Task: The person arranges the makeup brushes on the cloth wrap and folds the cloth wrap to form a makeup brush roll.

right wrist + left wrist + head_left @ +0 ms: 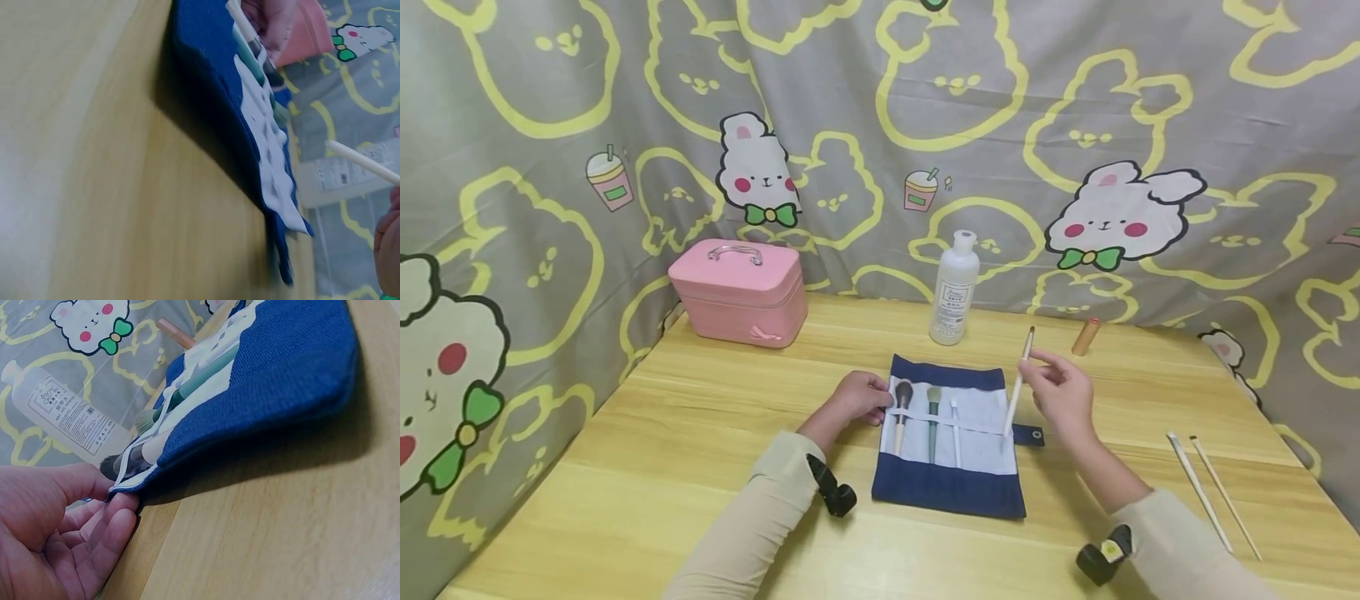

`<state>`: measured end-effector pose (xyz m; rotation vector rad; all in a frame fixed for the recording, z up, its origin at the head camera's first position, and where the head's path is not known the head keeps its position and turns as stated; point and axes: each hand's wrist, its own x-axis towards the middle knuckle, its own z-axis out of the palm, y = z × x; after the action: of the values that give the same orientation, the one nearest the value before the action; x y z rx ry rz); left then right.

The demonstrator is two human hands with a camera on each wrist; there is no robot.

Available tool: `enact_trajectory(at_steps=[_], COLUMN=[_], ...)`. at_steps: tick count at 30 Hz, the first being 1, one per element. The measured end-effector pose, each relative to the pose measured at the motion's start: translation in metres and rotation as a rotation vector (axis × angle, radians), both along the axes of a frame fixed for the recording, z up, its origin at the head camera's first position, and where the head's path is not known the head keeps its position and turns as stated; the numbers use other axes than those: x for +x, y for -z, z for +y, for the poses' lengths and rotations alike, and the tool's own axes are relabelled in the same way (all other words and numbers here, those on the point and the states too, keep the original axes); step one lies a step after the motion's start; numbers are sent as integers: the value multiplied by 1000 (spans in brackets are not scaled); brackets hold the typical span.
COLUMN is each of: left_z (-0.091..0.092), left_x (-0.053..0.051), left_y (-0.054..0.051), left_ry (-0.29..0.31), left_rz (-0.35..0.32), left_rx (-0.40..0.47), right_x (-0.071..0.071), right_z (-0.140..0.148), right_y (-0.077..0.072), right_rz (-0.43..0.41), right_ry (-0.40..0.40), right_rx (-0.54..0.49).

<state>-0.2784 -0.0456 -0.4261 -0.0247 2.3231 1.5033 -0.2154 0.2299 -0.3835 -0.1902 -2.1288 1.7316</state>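
A navy fabric brush roll (947, 490) with a white lining lies unrolled on the table. Held under its elastic band are a large dark-bristled makeup brush (902, 404), a green-handled brush (933, 425) and a small white brush (956, 432). My left hand (861, 397) pinches the roll's left edge between thumb and fingers, close to the dark brush head (111, 467). With thumb and fingers, my right hand (1063, 393) holds a slim white makeup brush (1018, 387), bristles up. Its handle end points down over the roll's right part; the right wrist view shows that end apart from the fabric.
Two thin brushes, one white (1198, 492) and one pale brown (1225, 496), lie at the right. Behind the roll stand a white bottle (955, 292) and a pink case (737, 292). An orange-brown tube (1086, 337) is at the back right. A patterned curtain (850, 100) hangs behind.
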Motion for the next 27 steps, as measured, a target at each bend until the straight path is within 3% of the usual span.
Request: enact_trajectory(at_steps=[3,7,10,17,27], left_z=[0,0,1,1,2], left_x=[-1,0,0,1,2], left_y=[0,-1,-2,-3,-3], left_ry=[0,5,3,-4,-9], left_rz=[-2,-2,-4,-12,-14], left_rx=[1,-6,-7,-1,-2], right_x=[-7,-23,-35,-44,-46], right_z=[-14,-20,-21,-24,-22], right_y=[-2,13,28,36,44], right_rz=[30,45,51,55,-130], right_ry=[47,81,92,116,29], right_rx=[-49,-43,1,104,195])
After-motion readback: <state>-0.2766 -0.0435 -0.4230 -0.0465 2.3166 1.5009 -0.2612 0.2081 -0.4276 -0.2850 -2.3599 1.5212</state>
